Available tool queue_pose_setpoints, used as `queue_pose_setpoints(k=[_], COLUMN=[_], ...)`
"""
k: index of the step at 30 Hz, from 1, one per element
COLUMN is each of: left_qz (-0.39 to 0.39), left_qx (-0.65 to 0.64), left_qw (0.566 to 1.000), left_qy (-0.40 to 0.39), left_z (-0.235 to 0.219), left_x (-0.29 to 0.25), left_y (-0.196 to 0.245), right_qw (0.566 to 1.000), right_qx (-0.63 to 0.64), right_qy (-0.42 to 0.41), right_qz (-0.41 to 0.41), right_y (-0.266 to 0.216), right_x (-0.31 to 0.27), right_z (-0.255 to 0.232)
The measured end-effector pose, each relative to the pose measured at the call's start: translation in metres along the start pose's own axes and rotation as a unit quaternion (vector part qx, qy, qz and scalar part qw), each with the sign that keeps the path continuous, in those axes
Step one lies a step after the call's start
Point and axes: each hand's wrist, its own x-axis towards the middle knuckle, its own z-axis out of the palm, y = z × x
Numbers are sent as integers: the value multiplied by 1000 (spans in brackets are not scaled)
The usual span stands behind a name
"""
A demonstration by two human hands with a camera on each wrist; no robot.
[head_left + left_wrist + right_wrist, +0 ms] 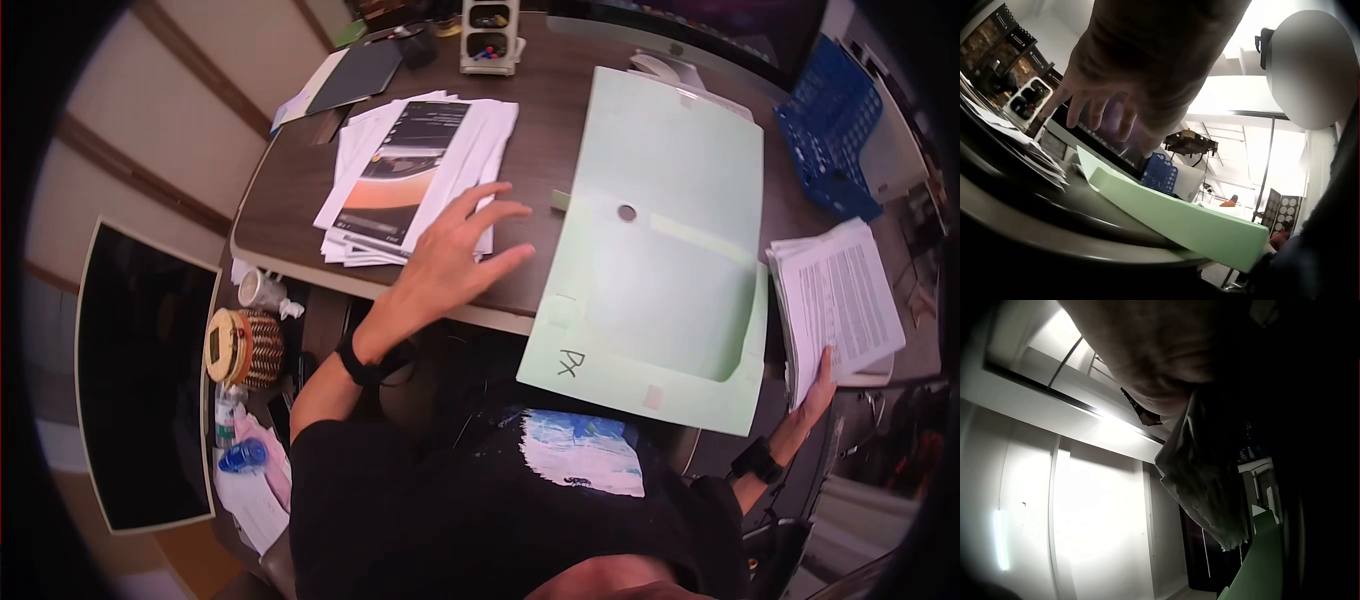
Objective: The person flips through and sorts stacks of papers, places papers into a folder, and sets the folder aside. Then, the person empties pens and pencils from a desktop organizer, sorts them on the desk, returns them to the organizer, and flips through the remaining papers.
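Observation:
My left hand [455, 255] is spread above the desk's front edge, beside a stack of papers [410, 180] topped by a dark and orange printed sheet. In the left wrist view the same hand [1113, 84] has its fingers apart and holds nothing. A pale green box file [660, 250] with a round hole and "PX" written on it lies on the desk, overhanging the front edge. At the right, my right hand [815, 400] grips a thick bundle of printed sheets [840, 300]. The bundle [1200, 481] hangs from that hand [1154, 362] in the right wrist view; most fingers are hidden.
Behind the file are a monitor [700, 35] and a white mouse [653, 67]. A blue perforated rack [825, 130] stands at the back right, a pen holder [490, 40] at the back. Dark folder [357, 77] back left; mug [260, 288] and woven drum-shaped item [245, 347] lower left.

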Motion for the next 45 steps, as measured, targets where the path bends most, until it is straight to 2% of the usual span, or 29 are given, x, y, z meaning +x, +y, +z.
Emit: queue_pose_setpoints(k=[1, 3, 4, 5, 7, 9, 10, 11, 12, 17, 19, 20, 24, 25, 26, 27, 29, 31, 35, 37, 39, 41, 45], left_qz=[35, -15, -61, -44, -131, -100, -97, -98, -92, -96, -10, -11, 28, 42, 71, 60, 89, 102, 103, 80, 91, 82, 102], left_qx=[11, 39, 92, 86, 146, 143, 165, 189, 165, 93, 52, 52, 18, 5, 7, 2, -52, -53, -30, -83, -83, -62, -76], left_qw=[999, 997, 986, 986, 945, 946, 936, 924, 931, 952, 985, 985, 991, 992, 990, 991, 984, 985, 986, 985, 984, 986, 984], left_qy=[-3, -59, -127, -133, -261, -272, -297, -317, -313, -276, -165, -164, -127, -120, -121, -119, -144, -130, -129, -128, -126, -133, -128], left_z=[7, 19, 22, 22, 30, 40, 43, 43, 41, 19, 22, 21, 14, 16, 21, 24, 29, 37, 53, 58, 67, 74, 81], left_x=[1, 5, 9, 22, 46, 60, 66, 72, 77, 109, 120, 126, 148, 148, 162, 166, 168, 169, 165, 162, 161, 163, 164], left_y=[10, 41, 53, 61, 74, 69, 65, 61, 55, 35, 14, 13, 4, -1, -4, -6, -8, -14, -29, -29, -37, -41, -45], right_qw=[1000, 999, 999, 999, 999, 999, 999, 998, 996, 996, 990, 988, 984, 986, 985, 984, 979, 962, 944, 933, 922, 897, 876], right_qx=[5, -23, -14, -7, 24, 38, 42, 63, 84, 82, 116, 129, 119, 66, 12, 6, -65, -130, -92, -107, -101, -165, -189], right_qy=[-12, 18, 20, 25, 20, 0, 18, -4, -30, -13, -59, -85, -126, -143, -160, -169, -177, -238, -317, -332, -361, -398, -430], right_qz=[6, -18, -22, -24, -14, -22, -25, -29, -32, -42, -45, -27, -46, -55, -64, -59, -76, -40, 12, 93, 94, 99, 114], right_y=[6, 3, -2, -6, -9, -14, -15, -17, -19, -64, -84, -90, -111, -113, -113, -111, -97, -73, -46, -42, -40, -50, -48], right_x=[5, 4, 0, -8, -16, -21, -22, -22, -20, -27, -24, -19, -11, -9, -7, -9, -14, -3, -8, -15, -19, -23, -16], right_z=[-7, 2, 10, 18, 23, 25, 19, 17, 20, 45, 59, 62, 103, 112, 121, 133, 155, 154, 158, 154, 148, 145, 144])
